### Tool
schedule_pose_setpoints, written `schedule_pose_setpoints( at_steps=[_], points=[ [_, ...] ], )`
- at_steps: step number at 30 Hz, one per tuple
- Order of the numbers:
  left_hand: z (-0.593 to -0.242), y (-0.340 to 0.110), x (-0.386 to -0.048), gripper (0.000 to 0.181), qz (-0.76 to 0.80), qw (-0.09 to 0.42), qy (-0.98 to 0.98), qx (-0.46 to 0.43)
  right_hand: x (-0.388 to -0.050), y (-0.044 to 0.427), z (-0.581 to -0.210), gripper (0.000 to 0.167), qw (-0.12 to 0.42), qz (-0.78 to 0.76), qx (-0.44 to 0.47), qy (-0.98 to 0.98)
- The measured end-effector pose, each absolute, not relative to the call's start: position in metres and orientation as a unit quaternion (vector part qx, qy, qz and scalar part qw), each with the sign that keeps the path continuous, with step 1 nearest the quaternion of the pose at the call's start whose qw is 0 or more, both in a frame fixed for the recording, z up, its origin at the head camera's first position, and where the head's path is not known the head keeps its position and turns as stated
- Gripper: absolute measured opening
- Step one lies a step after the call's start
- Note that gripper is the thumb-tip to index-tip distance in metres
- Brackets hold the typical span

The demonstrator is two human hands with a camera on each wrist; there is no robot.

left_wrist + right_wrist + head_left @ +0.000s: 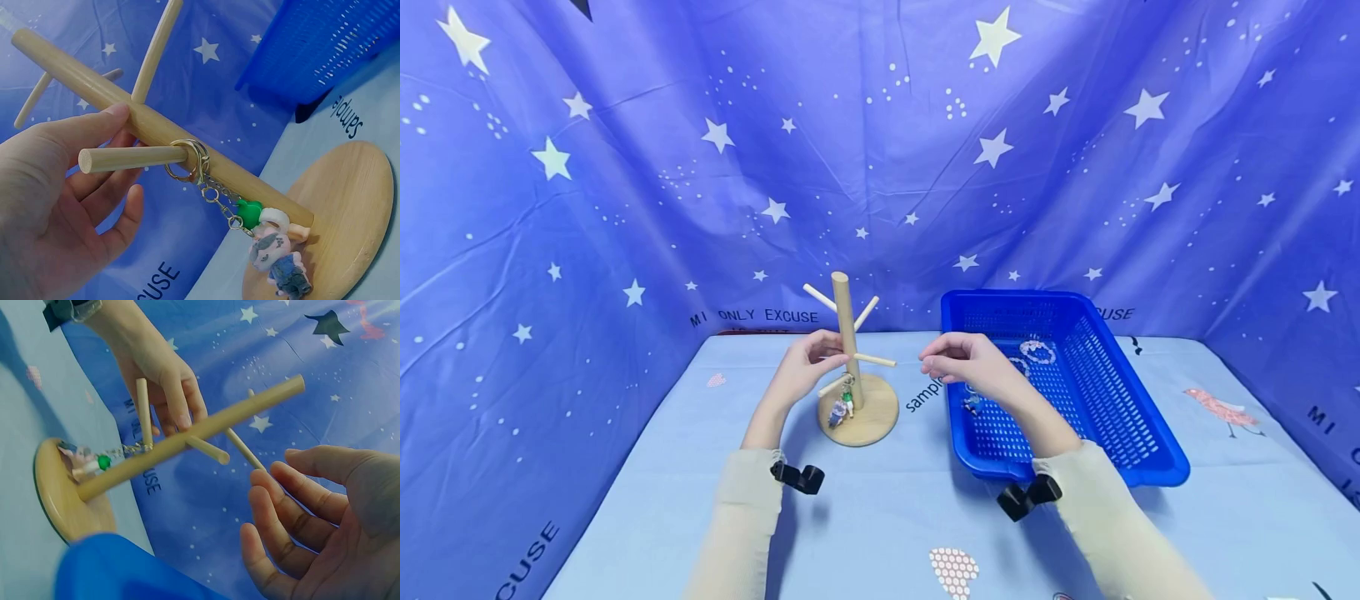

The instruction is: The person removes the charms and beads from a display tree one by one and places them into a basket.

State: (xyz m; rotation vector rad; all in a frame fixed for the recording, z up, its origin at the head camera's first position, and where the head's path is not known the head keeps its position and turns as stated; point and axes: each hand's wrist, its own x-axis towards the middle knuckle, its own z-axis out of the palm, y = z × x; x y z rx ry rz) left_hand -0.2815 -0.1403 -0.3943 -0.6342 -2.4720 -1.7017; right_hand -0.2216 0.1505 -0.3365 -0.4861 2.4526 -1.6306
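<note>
A wooden stand (pixel 844 312) with several pegs rises from a round base. My left hand (pixel 801 367) pinches its post at mid-height, thumb on the near side and fingers behind, as the left wrist view also shows of the hand (pixel 69 200). On the lowest peg (pixel 125 159) hang keychains by metal rings; one carries a grey-and-blue plush figure (pixel 284 265), another a green-topped one (pixel 249 214). My right hand (pixel 981 367) hovers between the stand and the basket's left side, fingers loosely curved and holding nothing; the right wrist view shows this hand (pixel 337 519) near a peg.
A blue basket (pixel 1138 400) stands right of the stand, with beaded rings (pixel 1037 352) and a small blue charm (pixel 972 402) inside. Its left rim is below my right hand. A starry purple cloth (pixel 865 167) hangs behind the light-blue tabletop (pixel 880 517).
</note>
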Motion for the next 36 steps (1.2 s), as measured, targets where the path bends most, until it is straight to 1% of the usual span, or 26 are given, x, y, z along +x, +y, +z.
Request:
schedule_pose_setpoints(
  at_steps=[10, 17, 28, 36],
  points=[
    [-0.399, -0.141, -0.280, 0.029, -0.561, 0.018, -0.799, -0.216, -0.211, 0.132, -0.343, 0.027, 0.082, -0.561, -0.175, 0.805],
    [-0.400, -0.140, -0.279, 0.031, -0.561, 0.013, -0.798, -0.221, -0.204, 0.120, -0.347, 0.023, 0.086, -0.573, -0.195, 0.792],
    [-0.399, -0.137, -0.279, 0.028, -0.555, 0.030, -0.803, -0.214, -0.196, 0.099, -0.361, 0.022, 0.099, -0.578, -0.228, 0.777],
    [-0.394, -0.137, -0.274, 0.028, -0.539, 0.036, -0.816, -0.207, -0.190, 0.073, -0.376, 0.023, 0.107, -0.587, -0.217, 0.772]
  ],
)
